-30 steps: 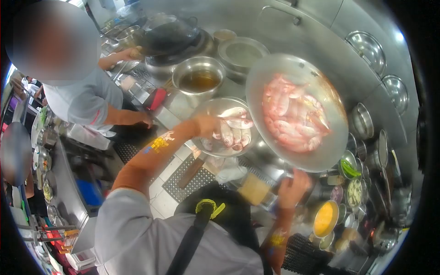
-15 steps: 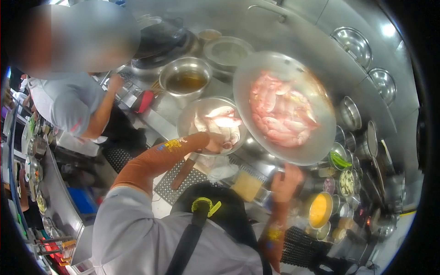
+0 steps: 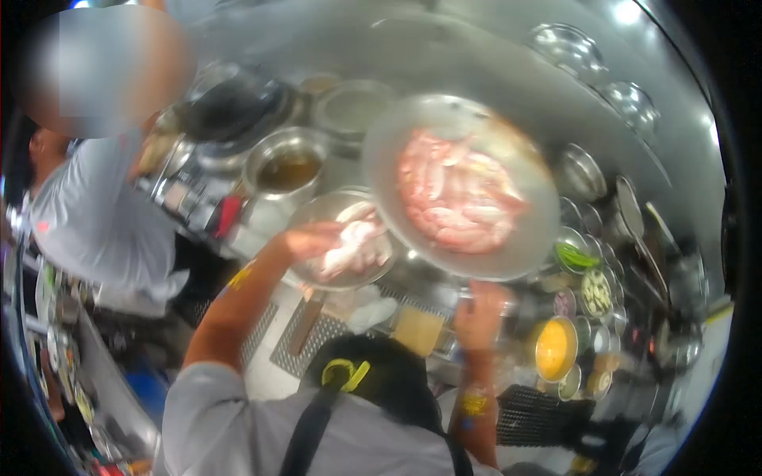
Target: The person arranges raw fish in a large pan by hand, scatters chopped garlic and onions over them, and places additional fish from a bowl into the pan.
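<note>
A large round metal wok [image 3: 520,238] with pinkish fish [image 3: 460,194] heaped in it takes up the middle of the view. Just below its near edge, my right hand [image 3: 480,313] is closed in a fist, and the handle it grips is hidden. To the wok's left sits a metal bowl [image 3: 305,266] with whole pale fish [image 3: 357,250] in it. My left hand [image 3: 309,239] is over the left side of that bowl, fingers pointing at the fish. They are blurred, so I cannot see if they hold one.
A pot of brown liquid [image 3: 287,170] stands behind the bowl. On the right are a bowl of orange-yellow liquid [image 3: 554,349], green vegetables [image 3: 575,258] and several small bowls. A co-worker [image 3: 103,210] stands at the left. A wooden-handled tool [image 3: 304,325] lies near the front.
My left hand has pulled back leftward from among the fish to the bowl's left side. My right hand stays at the wok's near edge. The co-worker's arm has moved, and the view has shifted.
</note>
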A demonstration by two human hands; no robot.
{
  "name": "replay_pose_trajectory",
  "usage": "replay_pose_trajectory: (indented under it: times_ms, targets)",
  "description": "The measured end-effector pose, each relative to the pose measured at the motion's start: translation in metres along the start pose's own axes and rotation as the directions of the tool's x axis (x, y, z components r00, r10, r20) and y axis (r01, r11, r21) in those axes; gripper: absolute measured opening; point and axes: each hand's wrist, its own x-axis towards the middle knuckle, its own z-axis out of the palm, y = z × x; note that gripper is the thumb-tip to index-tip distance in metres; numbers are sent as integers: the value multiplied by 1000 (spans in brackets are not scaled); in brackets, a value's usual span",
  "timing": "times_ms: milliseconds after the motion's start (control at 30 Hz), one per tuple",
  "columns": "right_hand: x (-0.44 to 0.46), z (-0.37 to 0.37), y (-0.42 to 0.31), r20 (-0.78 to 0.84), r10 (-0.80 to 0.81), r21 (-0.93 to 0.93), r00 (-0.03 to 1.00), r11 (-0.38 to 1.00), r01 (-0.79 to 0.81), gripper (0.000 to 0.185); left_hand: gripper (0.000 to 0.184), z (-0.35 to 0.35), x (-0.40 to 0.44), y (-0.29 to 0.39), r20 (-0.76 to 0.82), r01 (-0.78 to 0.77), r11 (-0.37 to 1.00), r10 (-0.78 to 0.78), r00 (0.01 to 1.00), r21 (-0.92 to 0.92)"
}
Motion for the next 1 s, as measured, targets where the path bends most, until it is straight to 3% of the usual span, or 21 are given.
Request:
replay_pose_trajectory:
  times_ms: [67,100,167,233,367,433,567,633,733,833,933,1000]
  targets:
    - [-5,2,6,12,-1,-2,1000,1000,1,40,64,30,-10,33,82,-159,952,142,986,261]
    - [-7,1,7,7,17,13,1000,1000,-17,40,60,32,-13,47,100,-97,966,75,992,239]
    - [-5,3,5,10,34,63,999,997,-35,40,54,44,-23,70,68,-228,892,219,973,390]
    - [-6,4,6,2,47,68,999,997,-47,40,49,68,-29,96,57,-290,883,290,955,369]
    - [-6,2,4,-21,41,44,999,998,-40,41,40,96,-11,144,61,-349,792,370,927,501]
    - [-4,-3,0,-13,46,43,999,998,-45,41,41,118,10,164,133,-368,765,354,926,528]
    - [-9,7,10,-33,19,56,999,998,-17,44,41,144,84,173,61,-291,777,312,948,557]
    - [-7,3,9,-19,36,68,999,997,-35,46,45,138,148,157,121,-358,632,386,914,687]
    - [-6,0,7,5,68,72,998,995,-68,46,46,151,225,142,164,-301,257,445,880,919]
    - [-3,-4,7,38,81,81,996,993,-84,46,47,168,294,142,295,-331,23,394,870,943]
    - [-3,-7,6,20,75,92,997,993,-76,45,36,180,344,146,339,-346,-81,491,802,935]
    - [-3,-3,10,-17,50,125,999,991,-48,48,32,195,361,151,316,-325,-64,471,824,944]
